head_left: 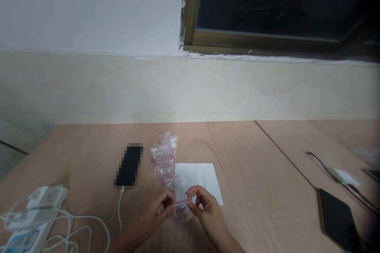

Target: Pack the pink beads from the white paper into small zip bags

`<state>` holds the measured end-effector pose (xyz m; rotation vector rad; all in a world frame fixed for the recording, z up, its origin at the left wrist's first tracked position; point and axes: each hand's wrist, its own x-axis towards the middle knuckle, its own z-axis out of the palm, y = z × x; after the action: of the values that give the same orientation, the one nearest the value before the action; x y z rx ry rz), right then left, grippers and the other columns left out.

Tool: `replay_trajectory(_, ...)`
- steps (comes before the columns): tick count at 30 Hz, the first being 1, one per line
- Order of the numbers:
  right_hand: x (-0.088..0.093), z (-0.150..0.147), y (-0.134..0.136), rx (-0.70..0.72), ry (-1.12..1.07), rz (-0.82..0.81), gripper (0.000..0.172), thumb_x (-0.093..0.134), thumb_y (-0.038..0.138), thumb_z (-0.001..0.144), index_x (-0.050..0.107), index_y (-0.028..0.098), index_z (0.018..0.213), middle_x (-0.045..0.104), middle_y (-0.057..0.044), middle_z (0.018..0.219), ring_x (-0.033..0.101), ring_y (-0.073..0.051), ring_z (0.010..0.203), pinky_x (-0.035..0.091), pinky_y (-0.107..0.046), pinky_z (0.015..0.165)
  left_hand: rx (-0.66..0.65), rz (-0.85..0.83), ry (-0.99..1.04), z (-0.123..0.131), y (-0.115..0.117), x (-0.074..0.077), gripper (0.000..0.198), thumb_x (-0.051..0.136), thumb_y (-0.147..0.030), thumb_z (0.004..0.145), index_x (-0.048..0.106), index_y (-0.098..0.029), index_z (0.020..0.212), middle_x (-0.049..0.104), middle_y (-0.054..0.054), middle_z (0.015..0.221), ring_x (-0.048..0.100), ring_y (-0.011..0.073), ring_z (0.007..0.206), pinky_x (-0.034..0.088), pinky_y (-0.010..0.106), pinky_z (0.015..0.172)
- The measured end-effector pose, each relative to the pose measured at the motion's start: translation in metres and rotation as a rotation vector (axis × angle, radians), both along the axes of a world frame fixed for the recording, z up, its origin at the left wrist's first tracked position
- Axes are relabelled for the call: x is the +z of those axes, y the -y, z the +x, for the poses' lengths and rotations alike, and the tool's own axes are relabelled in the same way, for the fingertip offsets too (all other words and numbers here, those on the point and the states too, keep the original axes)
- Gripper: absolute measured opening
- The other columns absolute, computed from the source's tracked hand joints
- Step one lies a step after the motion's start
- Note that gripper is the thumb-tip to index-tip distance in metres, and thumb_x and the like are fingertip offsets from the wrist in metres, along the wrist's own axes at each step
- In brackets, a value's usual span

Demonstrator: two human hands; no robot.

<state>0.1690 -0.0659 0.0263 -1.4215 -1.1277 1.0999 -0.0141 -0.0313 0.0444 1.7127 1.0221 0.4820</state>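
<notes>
A small clear zip bag (181, 212) with a red strip along its top hangs between my two hands, just in front of a white sheet of paper (199, 178). My left hand (162, 206) pinches the left end of the strip. The right end is between the thumb and fingers of my right hand (204, 207). Several similar clear bags (164, 152) with red strips lie in an overlapping column behind my left hand, along the paper's left edge. Whether anything is inside the held bag is too blurred to tell.
A black phone (129, 166), partly pixelated, lies at the left with a white cable. Further left is a white power strip (49, 209) with tangled cables. At the right are a dark tablet-like device (340, 219) and a black cable (326, 169). A wall stands behind the table.
</notes>
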Motion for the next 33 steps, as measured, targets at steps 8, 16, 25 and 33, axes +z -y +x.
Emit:
replay_trajectory(8,0.0,-0.001,0.0,0.109,0.039,0.016,0.015,0.065,0.032,0.067,0.065,0.02,0.077,0.064,-0.003,0.077,0.054,-0.017,0.07,0.041,-0.027,0.064,0.017,0.086,-0.028,-0.002,-0.003,0.004,0.02,0.045,-0.034,0.086,0.052,-0.019,0.074,0.052,0.0,0.075,0.05,0.0159,0.074,0.04,0.025,0.07)
replay_trajectory(16,-0.007,-0.009,-0.004,0.032,0.129,0.021,0.021,0.061,0.038,0.067,0.06,0.018,0.062,0.057,-0.003,0.063,0.052,-0.019,0.063,0.04,-0.03,0.061,-0.067,0.011,-0.051,0.012,0.0,0.002,0.027,0.042,-0.042,0.087,0.053,-0.019,0.078,0.052,0.0,0.078,0.048,0.0153,0.076,0.039,0.025,0.071)
replay_trajectory(25,-0.007,-0.003,-0.005,-0.024,0.142,-0.022,0.023,0.064,0.042,0.065,0.062,0.02,0.061,0.059,-0.004,0.063,0.053,-0.019,0.062,0.041,-0.03,0.061,0.06,-0.135,0.057,0.001,-0.007,-0.016,0.036,0.049,-0.054,0.079,0.053,-0.019,0.072,0.049,-0.002,0.067,0.045,0.0141,0.068,0.037,0.024,0.063)
replay_trajectory(33,-0.011,0.0,-0.006,-0.021,0.088,-0.061,0.019,0.064,0.036,0.065,0.061,0.018,0.058,0.058,-0.001,0.058,0.05,-0.017,0.058,0.038,-0.027,0.057,0.032,-0.145,0.097,-0.005,-0.007,-0.011,0.03,0.049,-0.046,0.082,0.056,-0.018,0.075,0.054,-0.001,0.071,0.05,0.0148,0.071,0.04,0.024,0.066)
